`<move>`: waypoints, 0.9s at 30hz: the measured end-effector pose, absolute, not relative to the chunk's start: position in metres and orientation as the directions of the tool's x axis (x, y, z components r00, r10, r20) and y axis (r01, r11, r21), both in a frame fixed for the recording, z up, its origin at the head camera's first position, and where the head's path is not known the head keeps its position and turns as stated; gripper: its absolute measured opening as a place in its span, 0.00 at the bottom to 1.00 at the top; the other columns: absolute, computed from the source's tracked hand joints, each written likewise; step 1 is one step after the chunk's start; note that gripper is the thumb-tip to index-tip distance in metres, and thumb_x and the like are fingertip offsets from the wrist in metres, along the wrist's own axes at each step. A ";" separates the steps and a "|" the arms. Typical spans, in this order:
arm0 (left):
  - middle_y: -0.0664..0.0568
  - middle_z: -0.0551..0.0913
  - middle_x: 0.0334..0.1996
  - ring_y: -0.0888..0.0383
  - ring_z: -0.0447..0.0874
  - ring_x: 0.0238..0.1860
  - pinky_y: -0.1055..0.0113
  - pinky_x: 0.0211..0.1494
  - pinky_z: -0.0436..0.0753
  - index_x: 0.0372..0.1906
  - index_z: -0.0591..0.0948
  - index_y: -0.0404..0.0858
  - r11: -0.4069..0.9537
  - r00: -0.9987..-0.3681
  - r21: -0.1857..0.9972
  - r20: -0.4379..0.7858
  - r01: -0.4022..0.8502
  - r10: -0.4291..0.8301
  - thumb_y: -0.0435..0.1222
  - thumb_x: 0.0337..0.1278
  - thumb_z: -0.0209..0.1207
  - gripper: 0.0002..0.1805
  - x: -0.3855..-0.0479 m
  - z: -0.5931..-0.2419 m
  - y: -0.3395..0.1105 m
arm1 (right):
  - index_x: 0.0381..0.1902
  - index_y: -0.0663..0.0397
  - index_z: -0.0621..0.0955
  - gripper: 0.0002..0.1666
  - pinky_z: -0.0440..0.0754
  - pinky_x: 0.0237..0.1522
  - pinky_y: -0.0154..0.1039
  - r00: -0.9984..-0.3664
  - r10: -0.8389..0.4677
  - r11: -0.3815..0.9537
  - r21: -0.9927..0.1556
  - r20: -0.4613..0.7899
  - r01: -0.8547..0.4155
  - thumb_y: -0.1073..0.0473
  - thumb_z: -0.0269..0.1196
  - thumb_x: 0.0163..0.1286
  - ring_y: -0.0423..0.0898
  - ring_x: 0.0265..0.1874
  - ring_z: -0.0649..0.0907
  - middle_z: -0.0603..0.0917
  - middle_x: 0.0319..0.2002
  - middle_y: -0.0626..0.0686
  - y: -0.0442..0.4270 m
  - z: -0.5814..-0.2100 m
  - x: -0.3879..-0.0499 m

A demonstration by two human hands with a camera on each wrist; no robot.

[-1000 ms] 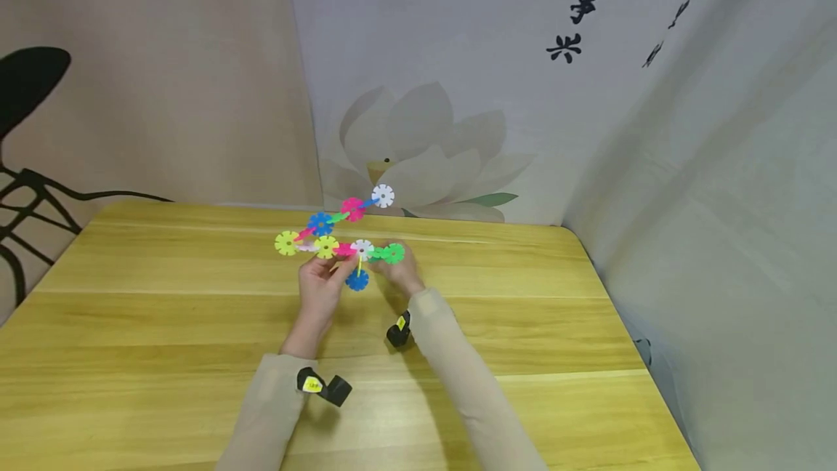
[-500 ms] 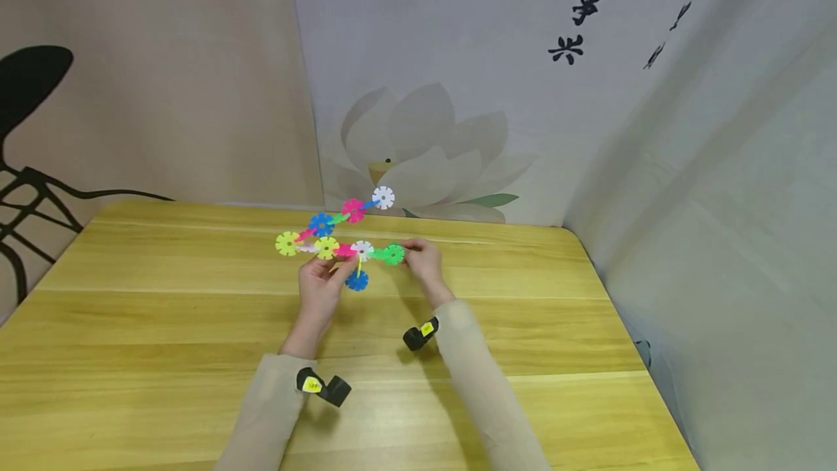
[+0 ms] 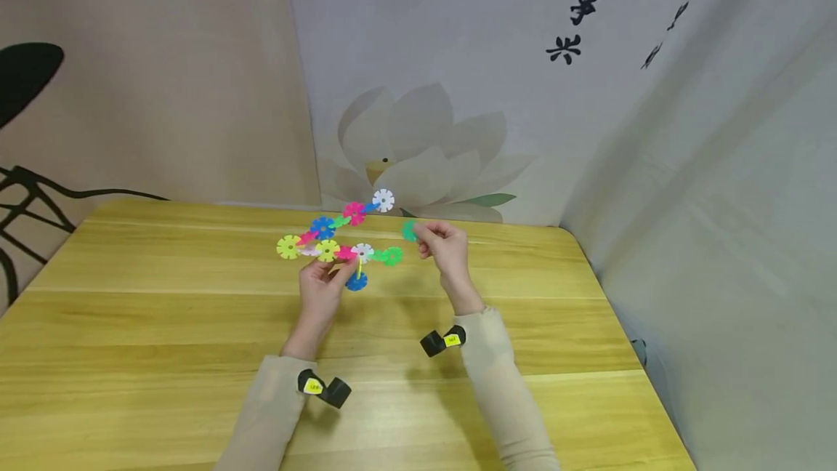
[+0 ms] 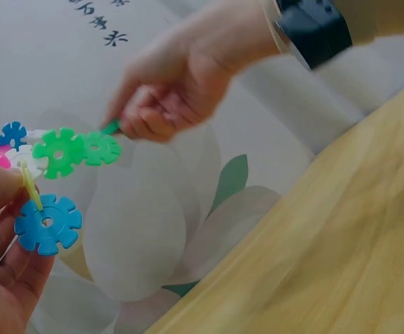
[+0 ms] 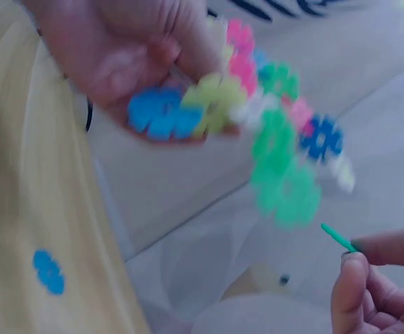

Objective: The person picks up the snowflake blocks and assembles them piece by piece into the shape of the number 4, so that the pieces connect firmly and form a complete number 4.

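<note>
A chain of notched plastic snowflake discs (image 3: 328,251) in several colours is held up above the table. My left hand (image 3: 320,289) pinches it low, near the white disc (image 3: 362,253) and the yellow one that links down to a blue disc (image 4: 47,224). Two bright green discs (image 4: 59,152) form the right end of the chain. My right hand (image 3: 447,249) pinches a separate teal-green disc (image 3: 409,231) by its edge, thumb against finger. In the right wrist view this disc (image 5: 338,238) appears edge-on, a small gap away from the chain's green end.
The wooden table (image 3: 556,398) extends beneath both arms. A loose blue disc (image 5: 49,272) lies on it in the right wrist view. Behind stands a cloth backdrop (image 3: 445,35) with a printed lotus. A black camera (image 3: 336,392) is strapped to the left wrist, another to the right.
My right hand has drawn back rightward from the chain's green end and risen slightly. The teal-green disc in its fingers now shows, apart from the chain. The left hand has stayed in place.
</note>
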State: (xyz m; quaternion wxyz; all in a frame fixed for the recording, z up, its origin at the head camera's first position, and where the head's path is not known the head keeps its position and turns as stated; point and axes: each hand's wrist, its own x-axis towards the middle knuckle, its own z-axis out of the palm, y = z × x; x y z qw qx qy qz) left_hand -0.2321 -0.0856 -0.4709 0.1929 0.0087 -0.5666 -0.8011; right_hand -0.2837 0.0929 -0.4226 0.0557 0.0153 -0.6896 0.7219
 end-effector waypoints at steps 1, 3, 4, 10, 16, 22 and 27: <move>0.59 0.83 0.27 0.66 0.80 0.32 0.76 0.36 0.81 0.25 0.84 0.44 -0.282 -0.924 0.910 0.209 0.304 -0.321 0.18 0.48 0.61 0.16 -0.232 -0.471 -0.086 | 0.25 0.64 0.81 0.06 0.77 0.16 0.27 -0.993 0.051 -0.028 -0.994 0.106 -0.107 0.68 0.64 0.61 0.38 0.12 0.75 0.78 0.16 0.48 0.092 -0.418 -0.281; 0.58 0.84 0.28 0.66 0.80 0.32 0.76 0.36 0.81 0.25 0.84 0.43 -0.283 -0.919 0.905 0.222 0.319 -0.325 0.18 0.47 0.61 0.16 -0.233 -0.472 -0.085 | 0.25 0.65 0.80 0.06 0.76 0.15 0.27 -0.992 0.023 -0.002 -0.992 0.126 -0.126 0.68 0.64 0.61 0.38 0.11 0.75 0.78 0.15 0.47 0.088 -0.413 -0.277; 0.57 0.84 0.28 0.65 0.80 0.32 0.76 0.36 0.81 0.25 0.84 0.42 -0.284 -0.916 0.901 0.231 0.328 -0.327 0.18 0.47 0.61 0.15 -0.233 -0.472 -0.085 | 0.25 0.65 0.80 0.06 0.76 0.14 0.26 -0.991 0.008 0.015 -0.990 0.137 -0.137 0.67 0.64 0.60 0.38 0.11 0.75 0.78 0.14 0.47 0.086 -0.411 -0.275; 0.54 0.84 0.28 0.65 0.81 0.31 0.76 0.35 0.82 0.25 0.84 0.39 -0.298 -0.908 0.884 0.259 0.360 -0.329 0.16 0.45 0.60 0.15 -0.232 -0.474 -0.083 | 0.26 0.70 0.79 0.07 0.76 0.13 0.27 -0.975 -0.083 0.092 -0.972 0.208 -0.216 0.68 0.64 0.60 0.40 0.11 0.74 0.77 0.14 0.49 0.074 -0.404 -0.265; 0.54 0.84 0.29 0.66 0.82 0.28 0.76 0.34 0.83 0.27 0.84 0.36 -0.261 -0.909 0.901 0.255 0.347 -0.329 0.17 0.47 0.61 0.12 -0.231 -0.475 -0.080 | 0.25 0.69 0.79 0.07 0.75 0.12 0.27 -0.958 -0.141 0.177 -0.945 0.251 -0.274 0.69 0.61 0.60 0.40 0.11 0.74 0.78 0.15 0.53 0.065 -0.401 -0.259; 0.61 0.84 0.29 0.67 0.81 0.32 0.77 0.39 0.82 0.35 0.79 0.19 -0.186 -0.900 0.914 0.289 0.361 -0.327 0.17 0.48 0.60 0.07 -0.231 -0.476 -0.078 | 0.22 0.67 0.78 0.08 0.74 0.11 0.28 -0.931 -0.193 0.273 -0.894 0.311 -0.355 0.68 0.60 0.60 0.39 0.09 0.73 0.77 0.14 0.55 0.062 -0.396 -0.257; 0.68 0.82 0.27 0.70 0.80 0.31 0.79 0.40 0.81 0.34 0.74 0.12 -0.187 -0.875 0.883 0.357 0.430 -0.326 0.15 0.47 0.57 0.08 -0.230 -0.478 -0.076 | 0.21 0.65 0.77 0.09 0.75 0.10 0.30 -0.910 -0.222 0.358 -0.839 0.349 -0.409 0.69 0.59 0.60 0.42 0.08 0.75 0.78 0.13 0.55 0.059 -0.393 -0.256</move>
